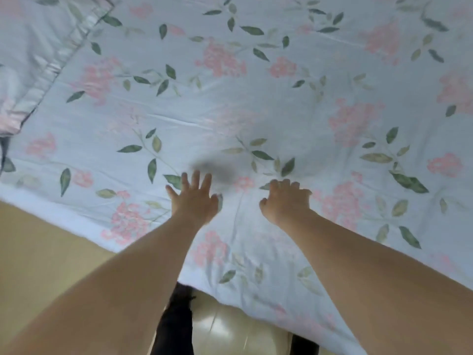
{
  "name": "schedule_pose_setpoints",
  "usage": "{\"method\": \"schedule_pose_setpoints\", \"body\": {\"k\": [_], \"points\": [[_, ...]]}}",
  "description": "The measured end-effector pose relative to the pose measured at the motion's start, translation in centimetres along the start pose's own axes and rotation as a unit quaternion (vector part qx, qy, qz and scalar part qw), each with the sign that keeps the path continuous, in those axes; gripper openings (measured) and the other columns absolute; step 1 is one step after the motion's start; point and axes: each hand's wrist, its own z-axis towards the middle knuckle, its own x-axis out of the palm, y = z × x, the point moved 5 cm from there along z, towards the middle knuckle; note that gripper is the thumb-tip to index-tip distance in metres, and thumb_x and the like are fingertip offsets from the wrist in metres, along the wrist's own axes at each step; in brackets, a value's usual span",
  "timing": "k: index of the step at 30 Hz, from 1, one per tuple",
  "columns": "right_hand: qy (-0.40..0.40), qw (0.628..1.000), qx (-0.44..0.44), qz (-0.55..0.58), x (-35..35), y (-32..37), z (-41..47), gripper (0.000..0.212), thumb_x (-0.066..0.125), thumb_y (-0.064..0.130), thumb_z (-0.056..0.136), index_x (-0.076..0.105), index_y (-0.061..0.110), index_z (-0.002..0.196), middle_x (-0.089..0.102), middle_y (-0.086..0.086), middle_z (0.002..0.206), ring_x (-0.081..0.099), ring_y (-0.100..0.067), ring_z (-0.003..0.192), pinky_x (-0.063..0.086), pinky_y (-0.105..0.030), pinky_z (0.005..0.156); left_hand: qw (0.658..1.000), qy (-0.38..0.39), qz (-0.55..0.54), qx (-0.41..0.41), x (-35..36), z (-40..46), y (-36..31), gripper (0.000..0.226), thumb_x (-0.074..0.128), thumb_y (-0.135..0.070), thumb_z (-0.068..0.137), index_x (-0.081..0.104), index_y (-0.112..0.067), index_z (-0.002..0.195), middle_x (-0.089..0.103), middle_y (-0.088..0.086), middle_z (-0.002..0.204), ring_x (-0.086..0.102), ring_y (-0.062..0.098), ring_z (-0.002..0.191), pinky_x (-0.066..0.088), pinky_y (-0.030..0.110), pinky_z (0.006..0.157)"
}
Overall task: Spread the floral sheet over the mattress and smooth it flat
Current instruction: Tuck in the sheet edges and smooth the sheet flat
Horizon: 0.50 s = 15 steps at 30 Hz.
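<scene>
The floral sheet [256,103] already covers the bed ahead of both hands, with a long crease lying just beyond the fingertips. Pushing unevenly could drag fabric toward the near edge and bunch fresh wrinkles there. The left hand [194,198] lies flat, fingers splayed, gripping nothing. The right hand [285,201] rests just beside it, fingers bent a little, perhaps gathering cloth; blur makes that unclear.

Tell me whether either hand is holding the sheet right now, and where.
Neither holds it. The left hand lies flat, fingers spread, on the floral sheet; the right hand rests on it, fingers bent, without gathering cloth.
</scene>
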Motion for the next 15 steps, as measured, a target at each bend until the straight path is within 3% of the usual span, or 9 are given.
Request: {"method": "schedule_pose_setpoints", "body": {"k": [3, 5, 10, 13, 15], "points": [[-0.011, 1.0, -0.002, -0.001, -0.4, 5.7, 4.9, 0.071, 0.023, 0.055, 0.095, 0.005, 0.019, 0.153, 0.004, -0.014, 0.16, 0.011, -0.038, 0.145, 0.021, -0.06, 0.11, 1.0, -0.006, -0.001, 0.003, -0.2, 6.3, 4.3, 0.06, 0.016, -0.047, 0.098, -0.012, -0.037, 0.151, -0.019, -0.007, 0.159, -0.018, 0.025, 0.146, 0.001, 0.07, 0.107], [-0.031, 1.0, -0.001, -0.005, -0.5, 9.2, 7.6, 0.073, 0.019, 0.059, 0.095, -0.006, 0.022, 0.153, -0.008, -0.014, 0.16, 0.003, -0.037, 0.147, 0.015, -0.061, 0.112, 0.999, -0.005, -0.038, -0.003, 2.9, 7.5, 8.3, 0.06, 0.014, -0.046, 0.098, -0.014, -0.037, 0.15, -0.021, -0.008, 0.159, -0.018, 0.024, 0.146, -0.001, 0.07, 0.106], [-0.081, 0.997, 0.016, -0.009, -3.9, 17.0, 12.3, 0.073, 0.015, 0.061, 0.094, -0.016, 0.026, 0.151, -0.023, -0.015, 0.157, -0.006, -0.042, 0.145, 0.005, -0.07, 0.109, 0.996, -0.019, -0.071, 0.041, 11.2, -1.6, 18.1, 0.063, 0.03, -0.044, 0.094, 0.03, -0.016, 0.15, 0.025, 0.006, 0.157, 0.022, 0.031, 0.145, 0.019, 0.063, 0.111], [-0.041, 0.999, 0.018, 0.015, -4.3, 22.4, 13.0, 0.075, 0.015, 0.063, 0.094, -0.015, 0.026, 0.151, -0.023, -0.014, 0.157, -0.008, -0.042, 0.145, 0.01, -0.072, 0.106, 0.992, -0.025, -0.065, 0.106, 10.3, -3.5, 21.5, 0.06, 0.032, -0.04, 0.094, 0.038, -0.013, 0.147, 0.027, 0.006, 0.156, 0.026, 0.029, 0.144, 0.023, 0.053, 0.111], [0.005, 0.998, 0.013, 0.054, -3.0, 28.5, 11.6, 0.08, 0.018, 0.063, 0.094, -0.013, 0.018, 0.152, -0.022, -0.016, 0.157, -0.012, -0.042, 0.144, 0.01, -0.071, 0.107, 0.994, -0.063, -0.077, 0.049, 7.6, -0.7, 26.1, 0.061, 0.032, -0.035, 0.091, 0.036, -0.012, 0.147, 0.027, 0.009, 0.156, 0.027, 0.031, 0.143, 0.02, 0.052, 0.113]]}}
